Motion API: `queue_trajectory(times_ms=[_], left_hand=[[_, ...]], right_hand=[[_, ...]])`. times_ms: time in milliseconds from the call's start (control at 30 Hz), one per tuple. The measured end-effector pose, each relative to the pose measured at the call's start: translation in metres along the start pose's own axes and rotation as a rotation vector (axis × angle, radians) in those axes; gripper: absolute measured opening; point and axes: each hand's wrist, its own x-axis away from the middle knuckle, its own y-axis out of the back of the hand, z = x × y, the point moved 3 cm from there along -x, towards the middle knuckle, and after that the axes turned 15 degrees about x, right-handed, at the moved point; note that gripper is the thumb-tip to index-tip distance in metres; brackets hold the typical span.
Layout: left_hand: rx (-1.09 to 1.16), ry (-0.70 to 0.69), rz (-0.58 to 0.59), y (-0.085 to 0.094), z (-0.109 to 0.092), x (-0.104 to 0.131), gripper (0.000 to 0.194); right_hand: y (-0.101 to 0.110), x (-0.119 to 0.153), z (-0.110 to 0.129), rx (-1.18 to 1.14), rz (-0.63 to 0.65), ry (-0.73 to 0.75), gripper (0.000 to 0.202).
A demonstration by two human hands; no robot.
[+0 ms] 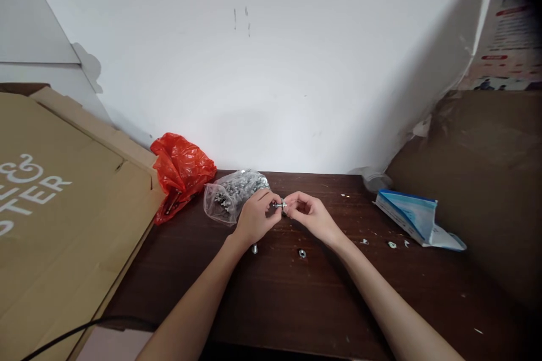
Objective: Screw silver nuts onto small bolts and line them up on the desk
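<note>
Both hands meet above the dark brown table (271,299). My left hand (258,214) pinches one end of a small metal bolt (278,205). At its other end, the fingertips of my right hand (308,213) close on the bolt and a washer-like piece around it. Just behind my left hand lies a clear plastic bag (232,189) full of small metal parts. Nearer the front edge, a metal bolt (254,249) rests below my left wrist, and a ring-shaped metal piece (302,253) lies below my right hand.
A red plastic bag (182,169) and a large cardboard box (63,208) stand at the left. On the right are a blue and white packet (409,217), small scraps (392,245) and a brown panel (478,180). A white wall (271,67) rises behind.
</note>
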Motion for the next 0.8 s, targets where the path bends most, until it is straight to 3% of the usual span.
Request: queue_trajectory(times_ms=[567,800], left_hand=[[-0.023,-0.002,0.018,-0.0003,-0.0023,0.0005,0.006],[-0.023,0.001,0.016,-0.0009,-0.0028,-0.0001,0.005]], right_hand=[[0.0011,-0.0003,-0.0006,-0.149,-0.015,-0.08,0.031],[0.0019,0.0,0.0015,-0.155,-0.043,-0.023,0.025]])
